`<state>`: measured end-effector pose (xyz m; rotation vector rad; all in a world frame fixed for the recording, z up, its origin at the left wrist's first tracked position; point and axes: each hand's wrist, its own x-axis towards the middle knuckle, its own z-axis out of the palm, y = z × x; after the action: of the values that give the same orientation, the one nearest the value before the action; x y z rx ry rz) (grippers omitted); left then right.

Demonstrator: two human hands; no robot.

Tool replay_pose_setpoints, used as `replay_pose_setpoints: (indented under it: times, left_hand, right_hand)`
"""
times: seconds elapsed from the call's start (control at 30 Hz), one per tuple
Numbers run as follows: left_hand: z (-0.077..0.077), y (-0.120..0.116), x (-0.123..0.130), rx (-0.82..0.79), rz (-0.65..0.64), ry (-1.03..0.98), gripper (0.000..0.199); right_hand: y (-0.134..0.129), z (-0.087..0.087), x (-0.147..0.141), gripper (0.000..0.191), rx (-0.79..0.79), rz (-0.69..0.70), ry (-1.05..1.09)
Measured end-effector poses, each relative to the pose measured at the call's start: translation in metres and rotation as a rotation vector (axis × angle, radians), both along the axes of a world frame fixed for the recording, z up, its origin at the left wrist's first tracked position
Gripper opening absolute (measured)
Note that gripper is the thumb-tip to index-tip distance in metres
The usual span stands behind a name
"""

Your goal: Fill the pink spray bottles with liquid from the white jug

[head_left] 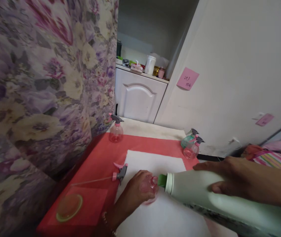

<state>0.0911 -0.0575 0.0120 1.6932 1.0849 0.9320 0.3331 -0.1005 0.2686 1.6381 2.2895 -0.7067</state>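
My left hand [136, 191] is wrapped round a small clear pink bottle [148, 186] without its spray head, above a white cloth [165, 210]. My right hand [244, 179] grips a large pale green bottle [199, 186], tipped onto its side. Its green spout [162, 180] is close to the pink bottle's open neck; whether they touch, and any liquid between them, I cannot tell. Left of my left hand, a grey and pink spray head [120, 173] with a long thin tube lies on the red cover.
A pink spray bottle [116, 131] stands at the back left; a green one [186, 141] and another pink one [191, 150] stand at the back right. A yellow-rimmed round object [69, 207] lies front left on the red table cover [98, 154]. A floral curtain [43, 82] hangs at the left.
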Motion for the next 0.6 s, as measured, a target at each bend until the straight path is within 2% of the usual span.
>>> replay_pose_setpoints:
  times: [0.3,0.6]
  left_hand:
    - [-0.001,-0.001,0.000,0.017,-0.002,-0.002,0.043]
    - [0.010,-0.002,0.000,-0.008,0.003,0.020,0.041]
  right_hand:
    - [-0.001,0.000,-0.001,0.038,-0.038,0.004,0.023]
    - [-0.001,0.001,-0.002,0.039,-0.029,0.032,0.038]
